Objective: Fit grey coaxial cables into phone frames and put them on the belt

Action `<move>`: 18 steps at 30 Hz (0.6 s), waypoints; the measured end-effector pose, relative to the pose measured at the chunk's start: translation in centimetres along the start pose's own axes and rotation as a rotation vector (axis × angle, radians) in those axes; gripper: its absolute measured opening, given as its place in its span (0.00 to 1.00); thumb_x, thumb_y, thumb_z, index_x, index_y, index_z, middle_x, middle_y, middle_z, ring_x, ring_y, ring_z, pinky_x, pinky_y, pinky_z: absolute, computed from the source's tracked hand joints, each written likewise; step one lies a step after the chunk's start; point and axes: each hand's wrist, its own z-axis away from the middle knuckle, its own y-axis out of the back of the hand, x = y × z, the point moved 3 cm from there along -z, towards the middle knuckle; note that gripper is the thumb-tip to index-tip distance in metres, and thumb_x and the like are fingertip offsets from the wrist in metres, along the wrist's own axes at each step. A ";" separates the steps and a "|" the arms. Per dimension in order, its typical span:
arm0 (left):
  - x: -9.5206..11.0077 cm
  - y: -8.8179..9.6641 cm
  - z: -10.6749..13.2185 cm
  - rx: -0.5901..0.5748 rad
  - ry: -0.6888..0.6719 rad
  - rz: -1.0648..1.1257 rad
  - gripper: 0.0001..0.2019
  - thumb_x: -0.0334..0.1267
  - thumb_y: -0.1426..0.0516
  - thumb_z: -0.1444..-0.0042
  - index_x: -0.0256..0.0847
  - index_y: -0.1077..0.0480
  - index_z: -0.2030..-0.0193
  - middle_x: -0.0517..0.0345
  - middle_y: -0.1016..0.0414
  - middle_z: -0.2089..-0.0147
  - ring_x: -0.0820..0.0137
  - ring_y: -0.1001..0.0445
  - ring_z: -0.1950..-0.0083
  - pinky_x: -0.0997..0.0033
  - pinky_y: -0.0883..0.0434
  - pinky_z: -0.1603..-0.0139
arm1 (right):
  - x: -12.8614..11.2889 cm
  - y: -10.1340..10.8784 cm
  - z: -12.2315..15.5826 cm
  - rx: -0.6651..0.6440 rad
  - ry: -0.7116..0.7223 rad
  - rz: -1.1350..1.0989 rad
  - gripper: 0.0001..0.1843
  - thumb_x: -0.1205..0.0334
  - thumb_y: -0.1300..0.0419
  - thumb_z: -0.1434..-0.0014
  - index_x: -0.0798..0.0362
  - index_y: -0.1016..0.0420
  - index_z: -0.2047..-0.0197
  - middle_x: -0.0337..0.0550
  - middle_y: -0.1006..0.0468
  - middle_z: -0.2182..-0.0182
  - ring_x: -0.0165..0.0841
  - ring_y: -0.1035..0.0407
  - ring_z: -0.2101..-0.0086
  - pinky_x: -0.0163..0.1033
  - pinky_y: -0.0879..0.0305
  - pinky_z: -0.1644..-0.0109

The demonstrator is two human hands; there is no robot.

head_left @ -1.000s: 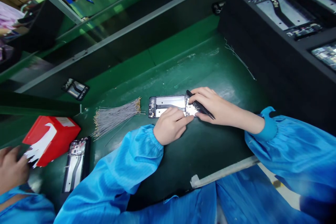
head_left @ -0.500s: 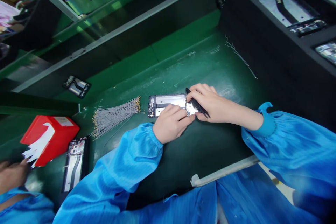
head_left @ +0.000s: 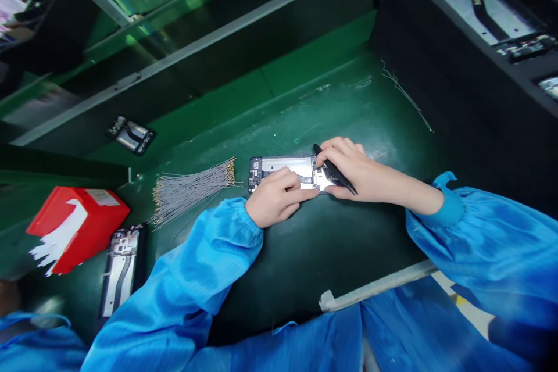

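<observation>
An opened phone lies flat on the green bench, its metal midframe and circuit boards bare. My left hand rests over its near edge, fingers curled and the index finger stretched along that edge toward the right-hand board. Black tweezers are held in my right hand, their points directed down and right, away from the phone. The thumb and fingertips of that hand touch the phone's right end. Left of the phone is a bundle of thin grey cables with gold-coloured ends.
A black tray holding several opened phones stands at the right. To the left are a red box with white strips and another opened phone. One more phone lies farther back. A co-worker's blue sleeve shows lower left.
My left hand has drawn slightly left, its index finger now straighter along the phone's near edge. My right hand keeps the tweezers. The co-worker's hand has moved mostly out of view.
</observation>
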 end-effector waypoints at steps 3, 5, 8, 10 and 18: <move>0.0 0.0 0.0 0.012 -0.003 -0.010 0.15 0.32 0.55 0.41 0.39 0.28 0.56 0.56 0.38 0.73 0.71 0.41 0.68 0.71 0.37 0.67 | 0.0 -0.1 -0.3 -0.023 -0.023 0.012 0.18 0.63 0.44 0.52 0.49 0.43 0.58 0.49 0.40 0.56 0.44 0.45 0.56 0.47 0.46 0.56; 0.0 0.1 0.0 0.014 -0.007 -0.014 0.15 0.32 0.55 0.41 0.39 0.28 0.56 0.56 0.39 0.73 0.71 0.41 0.68 0.71 0.37 0.67 | 0.0 -0.1 -0.5 -0.043 -0.042 0.027 0.18 0.63 0.43 0.53 0.49 0.43 0.58 0.49 0.40 0.56 0.44 0.45 0.56 0.47 0.47 0.56; 0.0 0.0 0.0 0.011 -0.007 -0.017 0.15 0.32 0.55 0.41 0.40 0.29 0.56 0.56 0.39 0.73 0.71 0.41 0.69 0.71 0.37 0.67 | 0.0 -0.2 -0.9 -0.065 -0.063 0.059 0.19 0.63 0.43 0.55 0.49 0.42 0.58 0.49 0.40 0.57 0.44 0.45 0.57 0.46 0.47 0.58; -0.1 0.0 0.1 0.007 -0.004 -0.017 0.15 0.32 0.55 0.41 0.40 0.29 0.56 0.56 0.39 0.73 0.71 0.41 0.69 0.71 0.37 0.67 | 0.0 -0.2 -1.1 -0.077 -0.074 0.084 0.20 0.63 0.43 0.57 0.49 0.42 0.58 0.49 0.40 0.58 0.44 0.45 0.58 0.46 0.48 0.59; 0.0 0.0 0.2 0.015 -0.016 -0.026 0.14 0.32 0.54 0.41 0.39 0.28 0.57 0.56 0.38 0.72 0.71 0.41 0.69 0.71 0.37 0.67 | -0.2 -0.2 -1.2 -0.071 -0.079 0.095 0.19 0.62 0.44 0.57 0.50 0.42 0.59 0.49 0.40 0.58 0.43 0.45 0.59 0.45 0.48 0.60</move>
